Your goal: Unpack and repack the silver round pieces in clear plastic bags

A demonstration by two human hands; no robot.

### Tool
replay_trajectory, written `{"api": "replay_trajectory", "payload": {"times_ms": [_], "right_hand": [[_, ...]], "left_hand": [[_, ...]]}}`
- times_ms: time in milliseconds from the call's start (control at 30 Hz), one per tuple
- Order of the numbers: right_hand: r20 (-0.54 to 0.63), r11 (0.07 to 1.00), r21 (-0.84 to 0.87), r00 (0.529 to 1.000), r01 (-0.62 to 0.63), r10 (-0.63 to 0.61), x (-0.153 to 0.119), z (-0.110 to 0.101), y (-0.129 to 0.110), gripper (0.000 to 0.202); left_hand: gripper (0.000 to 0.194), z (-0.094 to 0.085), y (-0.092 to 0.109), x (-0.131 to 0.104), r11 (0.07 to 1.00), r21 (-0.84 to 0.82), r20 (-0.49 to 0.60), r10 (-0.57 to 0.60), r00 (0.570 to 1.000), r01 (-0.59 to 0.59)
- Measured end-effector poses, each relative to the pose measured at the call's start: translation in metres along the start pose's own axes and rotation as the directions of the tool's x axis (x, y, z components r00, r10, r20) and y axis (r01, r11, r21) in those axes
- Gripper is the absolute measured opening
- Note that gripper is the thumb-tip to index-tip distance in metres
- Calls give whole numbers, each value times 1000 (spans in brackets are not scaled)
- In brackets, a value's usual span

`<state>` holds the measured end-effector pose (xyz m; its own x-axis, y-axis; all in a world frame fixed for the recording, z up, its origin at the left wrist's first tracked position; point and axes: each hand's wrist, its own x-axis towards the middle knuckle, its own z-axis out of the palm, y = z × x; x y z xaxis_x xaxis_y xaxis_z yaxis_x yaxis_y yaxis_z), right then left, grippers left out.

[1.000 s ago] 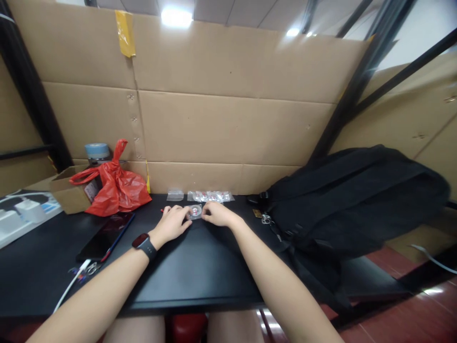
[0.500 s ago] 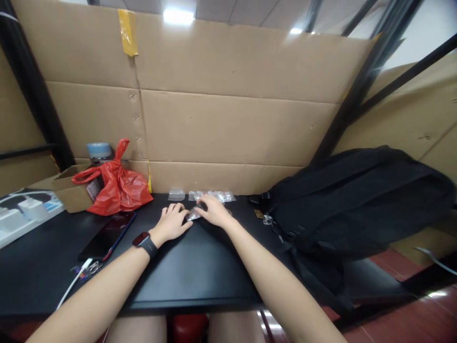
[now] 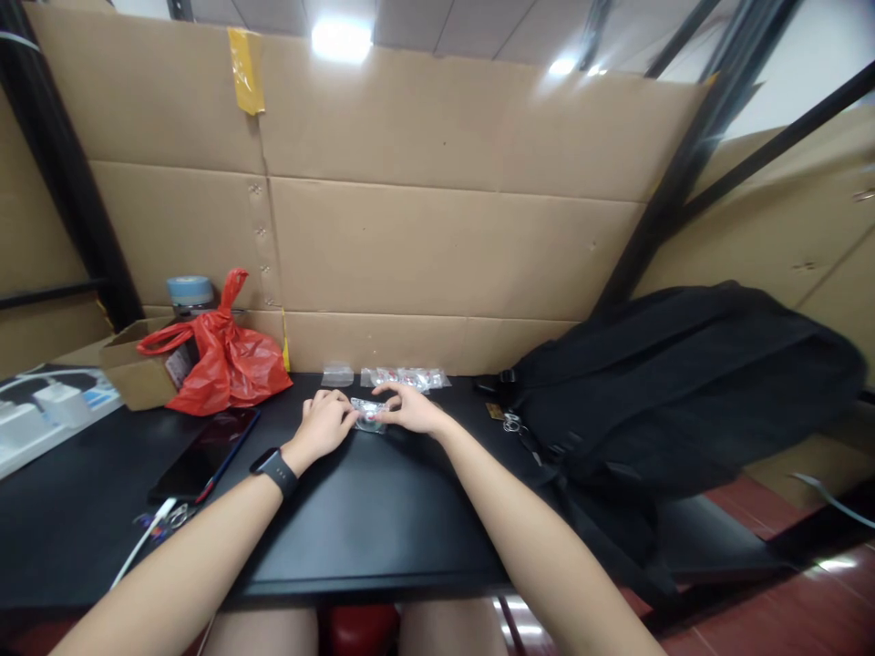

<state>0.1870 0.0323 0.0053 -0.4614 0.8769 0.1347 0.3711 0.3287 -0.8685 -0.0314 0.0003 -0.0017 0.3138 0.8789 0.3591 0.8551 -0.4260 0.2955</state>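
Note:
A small clear plastic packet with something round and shiny inside lies at the middle of the black desk. My left hand, with a dark watch on its wrist, pinches the packet's left edge. From the other side, my right hand grips the right edge between thumb and fingers. Behind the hands, several clear packets with shiny contents lie in a row along the cardboard wall. A flat clear bag is just left of them.
To the left are a red plastic bag, an open cardboard box, a phone on a white cable and a power strip. A large black backpack covers the right side. Cardboard walls off the back.
The packet now lies flatter and more of it shows between my hands. My right hand has shifted slightly down, its fingers now at the packet's right edge.

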Motion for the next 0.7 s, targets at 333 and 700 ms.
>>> {"api": "replay_trajectory", "payload": {"times_ms": [333, 700], "right_hand": [[-249, 934, -252, 950, -251, 188, 0, -4, 0, 28], [45, 801, -599, 998, -2, 36, -14, -22, -17, 16]], "left_hand": [[28, -1, 7, -1, 998, -57, 47, -30, 998, 33], [29, 2, 6, -3, 999, -18, 151, 39, 988, -37]]}}
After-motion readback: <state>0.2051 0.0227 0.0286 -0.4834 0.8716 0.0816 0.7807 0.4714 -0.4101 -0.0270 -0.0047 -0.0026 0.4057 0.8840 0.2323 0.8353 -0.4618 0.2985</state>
